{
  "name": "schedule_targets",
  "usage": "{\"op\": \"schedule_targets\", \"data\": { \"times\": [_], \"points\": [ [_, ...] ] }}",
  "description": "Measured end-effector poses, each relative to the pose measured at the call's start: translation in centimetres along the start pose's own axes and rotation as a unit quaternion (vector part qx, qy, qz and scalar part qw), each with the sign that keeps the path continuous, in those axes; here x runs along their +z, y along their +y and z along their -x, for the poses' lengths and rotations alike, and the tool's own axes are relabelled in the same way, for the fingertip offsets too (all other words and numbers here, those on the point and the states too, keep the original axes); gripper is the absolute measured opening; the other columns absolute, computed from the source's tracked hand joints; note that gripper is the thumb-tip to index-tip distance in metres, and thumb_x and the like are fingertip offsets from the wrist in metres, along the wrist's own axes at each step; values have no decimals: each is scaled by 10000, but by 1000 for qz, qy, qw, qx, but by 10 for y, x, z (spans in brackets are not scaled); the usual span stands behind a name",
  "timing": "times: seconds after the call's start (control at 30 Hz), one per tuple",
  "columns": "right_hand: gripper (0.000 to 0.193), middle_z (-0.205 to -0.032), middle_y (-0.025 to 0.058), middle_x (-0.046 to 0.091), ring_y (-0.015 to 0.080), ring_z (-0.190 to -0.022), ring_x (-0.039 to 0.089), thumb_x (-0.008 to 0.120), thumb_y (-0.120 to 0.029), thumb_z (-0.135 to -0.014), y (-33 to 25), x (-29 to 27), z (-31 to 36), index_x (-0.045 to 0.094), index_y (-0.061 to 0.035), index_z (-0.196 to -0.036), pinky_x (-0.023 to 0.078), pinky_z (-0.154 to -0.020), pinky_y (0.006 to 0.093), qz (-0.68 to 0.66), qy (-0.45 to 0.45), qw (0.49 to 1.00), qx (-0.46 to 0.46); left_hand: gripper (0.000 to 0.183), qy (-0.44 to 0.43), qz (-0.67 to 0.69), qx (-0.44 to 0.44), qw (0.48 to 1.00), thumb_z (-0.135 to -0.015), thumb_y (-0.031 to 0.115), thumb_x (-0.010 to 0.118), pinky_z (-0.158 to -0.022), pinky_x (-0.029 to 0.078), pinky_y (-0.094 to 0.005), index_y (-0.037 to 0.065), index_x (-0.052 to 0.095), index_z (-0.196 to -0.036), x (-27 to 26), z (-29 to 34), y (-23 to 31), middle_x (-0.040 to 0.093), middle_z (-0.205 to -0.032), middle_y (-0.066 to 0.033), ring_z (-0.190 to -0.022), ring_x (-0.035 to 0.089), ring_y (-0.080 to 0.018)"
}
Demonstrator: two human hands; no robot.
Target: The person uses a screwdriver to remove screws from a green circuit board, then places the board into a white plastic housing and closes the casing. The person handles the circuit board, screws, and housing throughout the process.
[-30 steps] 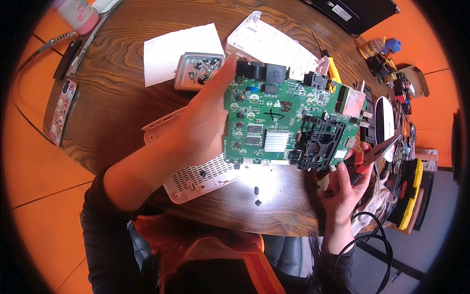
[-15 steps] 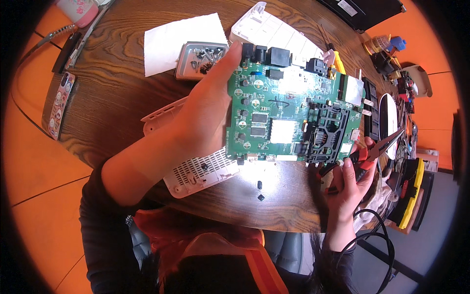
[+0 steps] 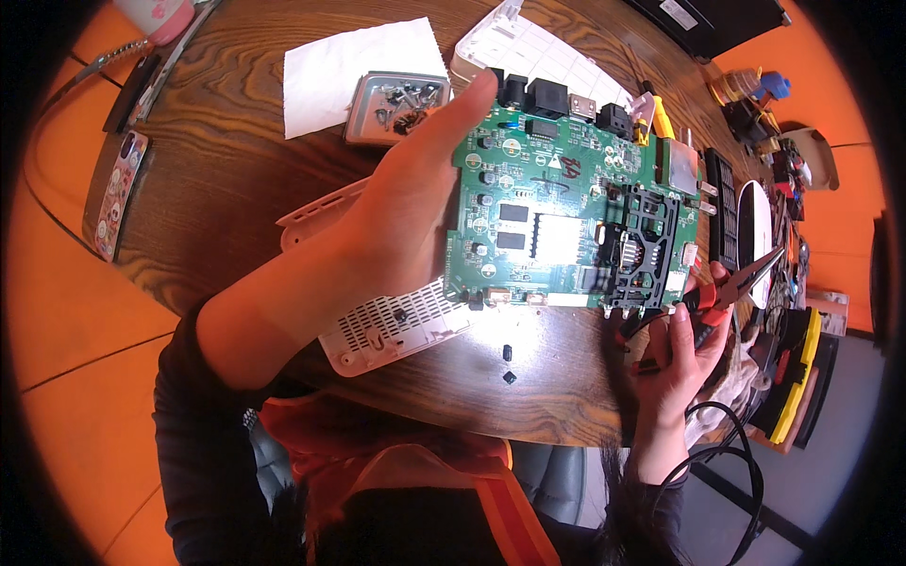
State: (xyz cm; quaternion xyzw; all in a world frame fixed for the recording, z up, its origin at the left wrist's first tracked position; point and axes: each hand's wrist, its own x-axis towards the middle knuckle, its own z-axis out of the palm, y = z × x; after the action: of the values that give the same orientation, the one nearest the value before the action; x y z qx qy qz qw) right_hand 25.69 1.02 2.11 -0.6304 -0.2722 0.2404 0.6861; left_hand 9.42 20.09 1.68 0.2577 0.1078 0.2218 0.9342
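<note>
A green circuit board (image 3: 547, 198) is raised above the table, its component side facing up. My left hand (image 3: 406, 208) grips its left edge, thumb along the upper corner and the other fingers hidden behind it. Black sockets line the board's far edge, and a black card-slot frame (image 3: 645, 250) sits on its right part. Just off the board's lower right corner, my right hand (image 3: 687, 344) is closed round red-handled long-nose pliers (image 3: 746, 280), whose jaws point up and right. Some of its fingertips lie close to the board; whether they touch it I cannot tell.
Behind the board lie a tray of screws (image 3: 396, 104), white paper (image 3: 321, 75) and a white casing half (image 3: 528, 47). A vented casing half (image 3: 396, 325) rests below my left wrist. Two small black pieces (image 3: 508, 353) lie near the front edge. A phone (image 3: 121, 193) lies far left.
The board has shifted slightly right in the picture and tilted, so glare has left part of its upper area and dark markings show. Both hands keep their holds.
</note>
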Motion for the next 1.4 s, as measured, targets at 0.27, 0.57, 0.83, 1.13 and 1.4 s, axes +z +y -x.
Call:
{"op": "schedule_targets", "data": {
  "times": [0.27, 0.57, 0.83, 1.13, 1.4],
  "points": [
    [550, -1000, 63, 499, 34, -473, 384, 550, 26, -802, -1, -1, 1, 303, -55, -1287, 270, -374, 152, -19, -23, 1000, 10, 401, 14, -75, -42, 996, -808, 217, 601, -779, 516, -353, 17, 495, -1139, 5, 5, 3, 583, -1053, -115, -942, 592, -196],
    [547, -987, 63, 497, 40, -494, 406, 547, 19, -806, -3, -1, 1, 297, -53, -1287, 296, -375, 149, -9, -23, 1000, 11, 406, 33, -115, -39, 992, -747, 124, 653, -754, 523, -329, 14, 508, -1111, 5, 5, 3, 586, -995, -100, -889, 597, -184],
    [544, -983, 63, 499, 43, -495, 415, 545, 17, -808, -3, 0, 1, 295, -52, -1286, 303, -378, 152, -12, -26, 1000, 9, 356, 28, -140, -35, 989, -734, 42, 644, -753, 505, -302, 22, 536, -1072, 1, 4, 1, 601, -968, -82, -879, 596, -168],
    [550, -967, 65, 497, 48, -491, 418, 545, 25, -804, -3, 1, 1, 296, -53, -1288, 301, -377, 154, -6, -25, 1000, 10, 342, -1, -166, -13, 986, -732, -9, 625, -758, 488, -291, 33, 543, -1061, 0, 4, 0, 607, -967, -63, -857, 591, -147],
    [546, -979, 68, 508, 47, -509, 414, 538, 31, -802, -3, 2, 1, 300, -58, -1286, 294, -380, 151, -6, -3, 1000, 10, 349, 17, -97, -12, 995, -800, 222, 606, -785, 486, -324, 38, 526, -1086, 0, 6, 1, 601, -1006, -92, -902, 592, -183]
  ]
}}
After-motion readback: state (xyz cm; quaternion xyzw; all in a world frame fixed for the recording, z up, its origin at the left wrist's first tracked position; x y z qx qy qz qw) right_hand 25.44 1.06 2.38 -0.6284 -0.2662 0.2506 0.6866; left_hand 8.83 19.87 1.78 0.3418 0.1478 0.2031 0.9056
